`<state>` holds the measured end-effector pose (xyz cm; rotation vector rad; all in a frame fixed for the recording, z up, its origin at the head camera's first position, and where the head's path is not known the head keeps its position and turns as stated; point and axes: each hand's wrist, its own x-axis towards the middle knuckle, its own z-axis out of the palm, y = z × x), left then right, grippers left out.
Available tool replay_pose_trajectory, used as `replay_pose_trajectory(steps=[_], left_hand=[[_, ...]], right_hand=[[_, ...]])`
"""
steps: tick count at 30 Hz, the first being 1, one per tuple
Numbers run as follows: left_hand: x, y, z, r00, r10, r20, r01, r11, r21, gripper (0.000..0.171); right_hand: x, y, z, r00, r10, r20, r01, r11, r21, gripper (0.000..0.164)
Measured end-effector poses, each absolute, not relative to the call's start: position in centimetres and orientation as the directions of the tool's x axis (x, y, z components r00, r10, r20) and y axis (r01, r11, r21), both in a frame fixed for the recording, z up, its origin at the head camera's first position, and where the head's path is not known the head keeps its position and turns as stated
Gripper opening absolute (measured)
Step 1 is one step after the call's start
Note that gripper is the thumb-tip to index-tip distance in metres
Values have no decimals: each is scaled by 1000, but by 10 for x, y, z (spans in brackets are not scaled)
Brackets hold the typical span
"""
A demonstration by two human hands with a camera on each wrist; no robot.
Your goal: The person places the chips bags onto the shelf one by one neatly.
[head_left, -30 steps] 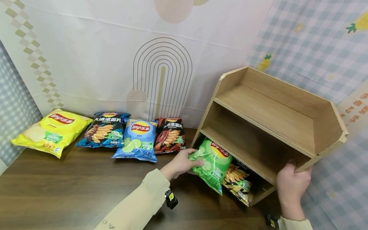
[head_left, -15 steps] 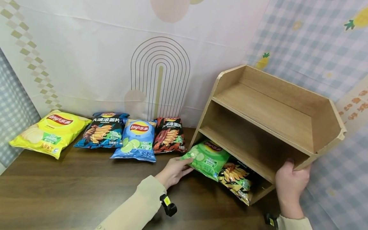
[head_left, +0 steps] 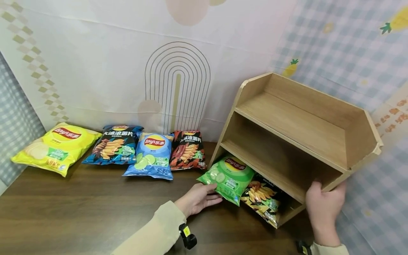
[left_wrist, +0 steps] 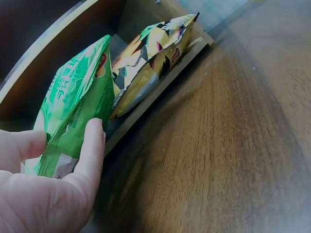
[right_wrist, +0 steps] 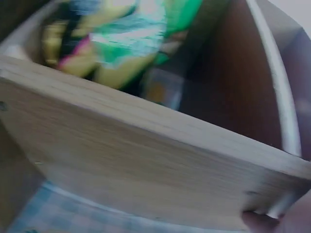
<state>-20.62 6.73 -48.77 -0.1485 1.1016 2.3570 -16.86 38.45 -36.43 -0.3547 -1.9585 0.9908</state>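
Observation:
A green bag of potato chips [head_left: 227,179] lies partly inside the bottom compartment of a wooden shelf unit [head_left: 293,120], its near end sticking out. My left hand [head_left: 199,200] holds the bag's near left corner, thumb on top and fingers beneath; the left wrist view shows the bag [left_wrist: 73,107] between thumb and fingers. Beside it in the same compartment sits a black and gold chip bag [head_left: 261,198], also jutting out a little. My right hand [head_left: 326,209] grips the right side panel of the shelf unit around its front edge; the right wrist view is blurred.
On the brown table [head_left: 95,209], left of the shelf, stand a yellow chip bag [head_left: 57,148], a dark blue one [head_left: 113,145], a light blue one [head_left: 151,156] and a black and red one [head_left: 188,150] along the back cloth. Checked cloth [head_left: 331,53] hangs behind the shelf's right side.
The green bag has gone lower and further into the bottom compartment. My left hand has shifted from its left side to its near corner. My right hand stays on the shelf unit.

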Motion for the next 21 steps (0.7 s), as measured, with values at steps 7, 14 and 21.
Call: replay_pose_trajectory(steps=[7, 14, 21], left_hand=[[-204, 65, -488, -846, 447, -291, -504, -494, 709, 49], [-203, 66, -486, -889, 383, -249, -418, -460, 784, 47], [-208, 73, -482, -941, 294, -166, -292, -460, 839, 46]], right_hand=[[-169, 387, -340, -625, 582, 521, -126, 583, -803, 45], [-170, 384, -341, -602, 580, 549, -106, 624, -774, 40], [-170, 382, -342, -595, 579, 557, -104, 632, -768, 40]])
